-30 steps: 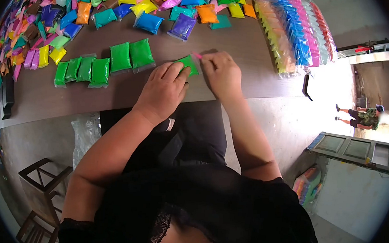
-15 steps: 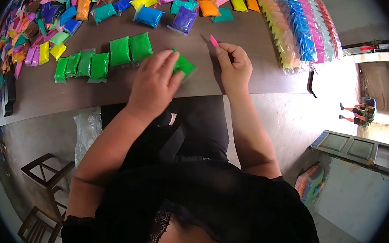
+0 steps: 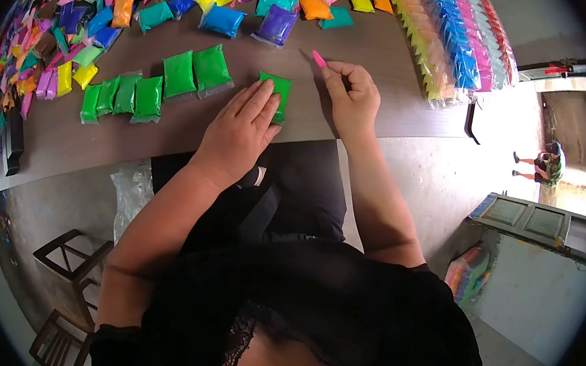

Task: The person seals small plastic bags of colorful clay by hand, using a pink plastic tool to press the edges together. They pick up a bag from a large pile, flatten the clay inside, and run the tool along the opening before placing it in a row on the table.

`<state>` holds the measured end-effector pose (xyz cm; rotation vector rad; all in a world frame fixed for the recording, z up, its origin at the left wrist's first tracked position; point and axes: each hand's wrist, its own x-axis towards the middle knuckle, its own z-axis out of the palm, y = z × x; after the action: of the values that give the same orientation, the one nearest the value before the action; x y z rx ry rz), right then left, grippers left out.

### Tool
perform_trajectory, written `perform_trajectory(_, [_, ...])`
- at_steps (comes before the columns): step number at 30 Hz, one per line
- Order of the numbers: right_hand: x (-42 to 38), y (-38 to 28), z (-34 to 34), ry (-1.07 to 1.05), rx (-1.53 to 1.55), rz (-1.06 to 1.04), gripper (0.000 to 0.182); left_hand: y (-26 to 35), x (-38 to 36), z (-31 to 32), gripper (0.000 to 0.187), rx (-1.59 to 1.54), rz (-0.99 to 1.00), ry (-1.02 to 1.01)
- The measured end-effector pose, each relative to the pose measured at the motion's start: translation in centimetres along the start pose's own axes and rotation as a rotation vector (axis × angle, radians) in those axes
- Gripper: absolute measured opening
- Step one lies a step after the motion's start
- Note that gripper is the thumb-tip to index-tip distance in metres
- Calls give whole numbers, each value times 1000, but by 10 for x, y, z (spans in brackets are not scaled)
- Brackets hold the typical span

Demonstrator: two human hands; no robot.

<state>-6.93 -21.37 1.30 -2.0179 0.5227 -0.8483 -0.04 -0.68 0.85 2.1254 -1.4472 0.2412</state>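
Note:
My left hand [image 3: 237,133] lies with stretched fingers over a green clear-wrapped packet [image 3: 277,98] on the table, covering its left part. To its left stand several more green packets in an uneven row, the nearest being a plump green packet [image 3: 212,70]. My right hand [image 3: 353,101] rests at the table's right side, thumb and forefinger pinched on a small pink pointed piece [image 3: 319,59] that sticks up past the fingertips. What the pink piece is, I cannot make out. A purple packet [image 3: 276,27] lies beyond, between the two hands.
A large heap of coloured packets [image 3: 77,18] spreads over the back and left of the brown table [image 3: 173,122]. Strips of coloured packets [image 3: 458,44] lie at the back right. A wooden chair [image 3: 71,254] stands on the floor at left; a person [image 3: 551,164] is far right.
The green packet under my left hand has turned more upright and shifted slightly left. My left hand has settled over it, fingers flatter. My right hand stays nearly still with the pink piece.

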Motion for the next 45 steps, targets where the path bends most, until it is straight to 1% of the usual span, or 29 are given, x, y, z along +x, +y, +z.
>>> perform_trajectory(2, [1, -2, -1, -5, -17, 8, 10, -3, -3, 3, 47, 20, -9, -28])
perform_trajectory(6, [1, -1, 0, -29, -34, -13, 10, 1, 3, -12, 48, 5, -16, -59])
perform_trajectory(8, [1, -1, 0, -33, -26, -9, 9, 10, 2, -7, 47, 116, 57, -33])
perform_trajectory(10, [3, -4, -3, -190, -107, -66, 9, 11, -3, 1, 47, 115, 63, -16])
perform_trajectory(11, [4, -5, -4, -189, -109, -68, 9, 11, -4, 4, 46, 114, 70, 3])
perform_trajectory(13, [4, -8, -4, -370, -115, -274, 8, 9, -5, 6, 45, 82, 48, 2])
perform_trajectory(14, [3, -11, -3, -373, -115, -273, 8, 8, -6, 7, 45, 51, 29, -3])
perform_trajectory(16, [3, -17, -1, -482, -236, -351, 7, 8, -6, 8, 44, 47, 33, 8])
perform_trajectory(17, [5, -17, 1, -481, -237, -349, 7, 8, -6, 8, 43, 42, 39, 20])
perform_trajectory(19, [12, -15, 5, -416, -383, -364, 8, 8, -6, 8, 42, 31, 33, 18])
perform_trajectory(22, [17, -14, 5, -373, -368, -393, 8, 8, -6, 7, 41, 23, 28, 18])
perform_trajectory(23, [16, -15, 8, -375, -367, -396, 8, 8, -6, 7, 41, 21, 26, 16])
perform_trajectory(25, [8, -22, 12, -444, -405, -528, 8, 7, -6, 8, 41, 6, 24, 28])
perform_trajectory(26, [11, -25, 14, -443, -406, -526, 8, 7, -5, 8, 40, -8, 30, 42])
perform_trajectory(28, [24, -30, 18, -432, -561, -525, 6, 7, -6, 9, 41, -10, 30, 36])
perform_trajectory(32, [34, -29, 22, -467, -482, -524, 7, 8, -5, 7, 41, -23, 11, 20])
perform_trajectory(34, [34, -26, 23, -629, -490, -503, 11, 7, -6, 8, 41, -25, 4, 24])
perform_trajectory(35, [36, -21, 24, -629, -490, -503, 11, 7, -7, 9, 42, -29, 0, 29])
perform_trajectory(37, [43, -12, 23, -466, -624, -493, 12, 6, -7, 7, 45, -50, 2, 24])
perform_trajectory(38, [43, -8, 17, -463, -622, -494, 12, 5, -7, 6, 48, -72, 4, 20])
perform_trajectory(39, [42, -6, 10, -398, -409, -377, 14, 6, -6, 4, 48, -69, 6, 20])
perform_trajectory(40, [39, -4, 5, -331, -197, -258, 16, 8, -6, 1, 52, -85, -48, 68])
perform_trajectory(41, [33, -2, 3, -327, -198, -255, 16, 11, -4, -1, 57, -103, -102, 114])
perform_trajectory(42, [26, -1, 0, -282, -109, -68, 19, 12, -1, -1, 57, -106, -99, 110])
perform_trajectory(43, [22, 0, -2, -235, -20, 118, 23, 13, 4, 0, 61, -85, -108, 67])
perform_trajectory(44, [20, 0, -4, -235, -21, 121, 23, 12, 8, 1, 65, -63, -117, 25])
perform_trajectory(45, [18, -1, -5, -252, 75, 176, 25, 10, 12, 1, 65, -65, -118, 22])
